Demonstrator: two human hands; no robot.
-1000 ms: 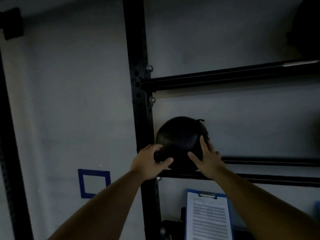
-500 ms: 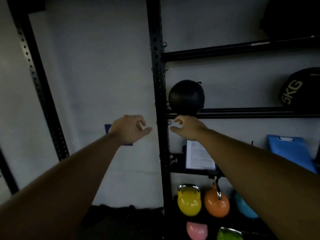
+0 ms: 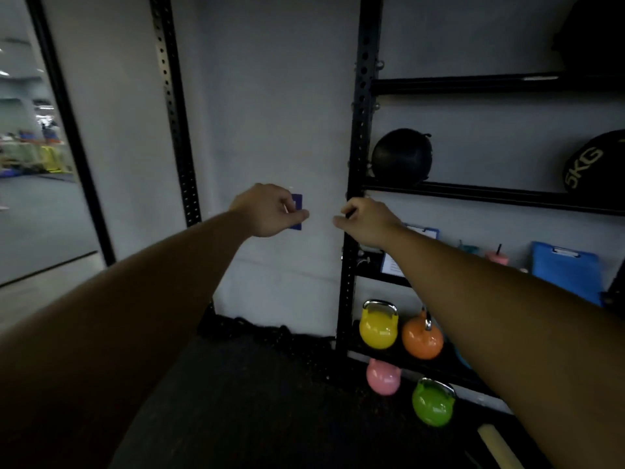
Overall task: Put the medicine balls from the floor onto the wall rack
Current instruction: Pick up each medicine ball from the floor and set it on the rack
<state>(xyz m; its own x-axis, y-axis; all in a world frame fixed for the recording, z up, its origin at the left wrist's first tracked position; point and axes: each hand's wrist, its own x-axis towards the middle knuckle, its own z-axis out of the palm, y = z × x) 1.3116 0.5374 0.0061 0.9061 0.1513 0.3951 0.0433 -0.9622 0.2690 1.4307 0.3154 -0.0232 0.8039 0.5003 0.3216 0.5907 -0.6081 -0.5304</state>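
A small black medicine ball (image 3: 401,157) rests on the middle rail of the black wall rack (image 3: 490,194), tight against the rack's left upright. A larger black ball marked 5KG (image 3: 595,162) sits on the same rail at the far right, and another dark ball (image 3: 595,38) shows at the top right corner. My left hand (image 3: 269,209) hangs in front of the grey wall, fingers loosely curled, holding nothing. My right hand (image 3: 367,220) is level with it, just below the rail, also curled and holding nothing. Neither hand touches a ball.
Yellow (image 3: 378,324), orange (image 3: 422,338), pink (image 3: 383,377) and green (image 3: 434,402) kettlebells stand low in the rack. Blue clipboards (image 3: 566,270) lean on a lower shelf. A second perforated black upright (image 3: 174,110) stands left, with an open hall beyond. Dark rubber floor lies below.
Both hands have let go of the small black ball, which stays on the rail. My arms have drawn back and down, and my view has pulled away and swung left.
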